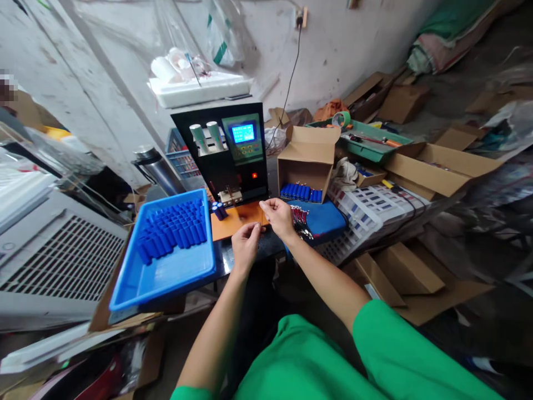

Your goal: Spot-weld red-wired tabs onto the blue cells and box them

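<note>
My left hand and my right hand meet in front of the machine, both closed in a pinch. Between their fingertips runs a thin wire, too fine to show its ends. Just beyond lies an orange work board with a pair of blue cylindrical batteries upright at its back left. Over the board stands a black spot welder with a lit screen and electrode tips. Beside my right hand, red and black wire leads lie on a blue pad.
A blue tray at the left holds many blue batteries. Behind my right hand, an open cardboard box contains more. A steel flask stands behind the tray. White crates and a green tool tray are at the right.
</note>
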`<act>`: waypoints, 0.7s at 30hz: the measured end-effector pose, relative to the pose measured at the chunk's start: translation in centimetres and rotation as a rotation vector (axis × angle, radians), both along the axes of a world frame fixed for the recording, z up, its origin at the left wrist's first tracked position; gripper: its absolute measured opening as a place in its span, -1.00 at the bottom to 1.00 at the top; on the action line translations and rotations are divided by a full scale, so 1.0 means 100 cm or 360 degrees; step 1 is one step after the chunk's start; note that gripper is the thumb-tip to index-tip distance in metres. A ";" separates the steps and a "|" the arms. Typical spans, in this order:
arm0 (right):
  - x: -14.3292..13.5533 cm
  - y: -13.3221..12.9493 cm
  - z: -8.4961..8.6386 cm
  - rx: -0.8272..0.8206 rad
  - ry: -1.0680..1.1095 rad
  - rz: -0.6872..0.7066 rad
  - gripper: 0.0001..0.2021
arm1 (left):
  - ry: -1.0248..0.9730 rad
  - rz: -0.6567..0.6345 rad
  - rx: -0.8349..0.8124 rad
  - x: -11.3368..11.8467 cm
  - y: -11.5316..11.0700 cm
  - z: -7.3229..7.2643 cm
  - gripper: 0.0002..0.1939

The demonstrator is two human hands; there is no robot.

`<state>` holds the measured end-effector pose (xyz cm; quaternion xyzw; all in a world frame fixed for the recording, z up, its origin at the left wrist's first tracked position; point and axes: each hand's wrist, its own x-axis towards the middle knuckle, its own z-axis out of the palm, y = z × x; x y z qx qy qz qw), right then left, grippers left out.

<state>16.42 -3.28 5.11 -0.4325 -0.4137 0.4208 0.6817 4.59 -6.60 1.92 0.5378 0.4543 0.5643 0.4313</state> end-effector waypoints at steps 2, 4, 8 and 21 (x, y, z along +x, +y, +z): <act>-0.003 -0.001 -0.003 -0.0001 0.0007 0.0039 -0.58 | -0.0041 0.0015 -0.0020 -0.003 0.000 0.001 -0.63; -0.004 -0.003 -0.005 0.0006 -0.0017 0.0085 -0.60 | -0.0075 0.0020 -0.0050 -0.006 0.000 0.004 -0.64; -0.005 -0.008 -0.010 0.0029 -0.0141 0.0263 -0.64 | -0.0084 -0.0006 -0.0120 -0.018 0.002 0.006 -0.67; -0.011 -0.010 -0.031 -0.0086 -0.0108 0.0707 -0.75 | 0.0022 -0.0067 -0.0135 -0.041 0.000 -0.013 -0.65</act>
